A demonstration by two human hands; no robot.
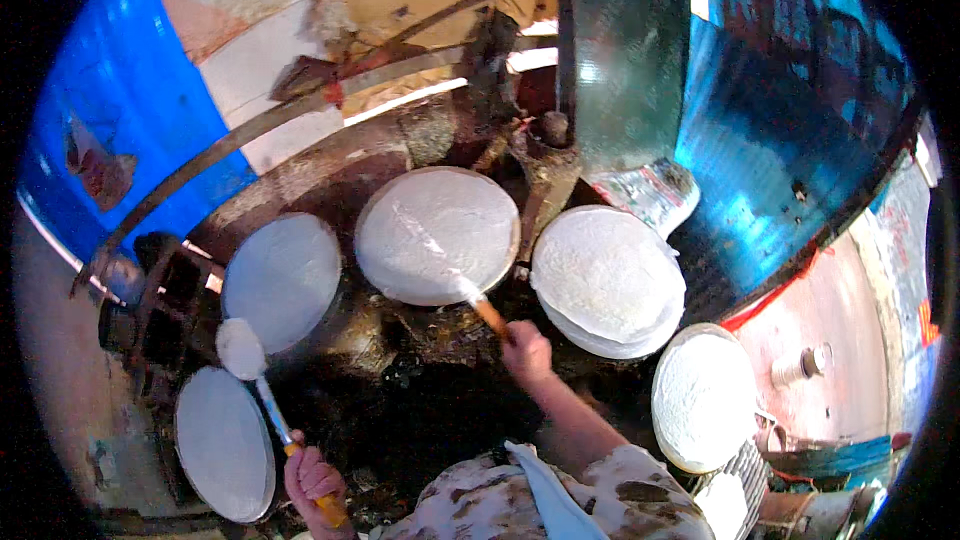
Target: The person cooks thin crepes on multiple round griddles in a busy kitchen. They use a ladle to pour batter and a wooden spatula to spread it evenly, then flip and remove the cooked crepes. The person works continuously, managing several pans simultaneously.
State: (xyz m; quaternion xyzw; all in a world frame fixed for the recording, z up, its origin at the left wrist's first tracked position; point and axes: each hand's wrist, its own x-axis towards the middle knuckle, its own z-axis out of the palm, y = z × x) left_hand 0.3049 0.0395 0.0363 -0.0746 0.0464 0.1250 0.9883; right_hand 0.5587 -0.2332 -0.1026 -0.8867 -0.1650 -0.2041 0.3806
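Several round discs with pale, whitish tops stand in an arc before me. My right hand (527, 351) grips the wooden handle of a long, narrow tool (491, 317), whose pale blade lies over the top centre disc (420, 217). In my left hand (315, 476) is the yellow handle of a ladle (241, 349); its white-coated bowl is between the upper left disc (283, 281) and the lower left disc (223, 442). Right of centre sits another disc (611, 277), with a rough white top. A further white disc (703, 397) is at the right.
Behind the discs curves a metal bar (217, 154), with a blue sheet (112, 90) at the left. A dark metal post (547, 180) rises between two discs. A green panel (630, 52) and a blue-black curved sheet (780, 135) stand at the back right.
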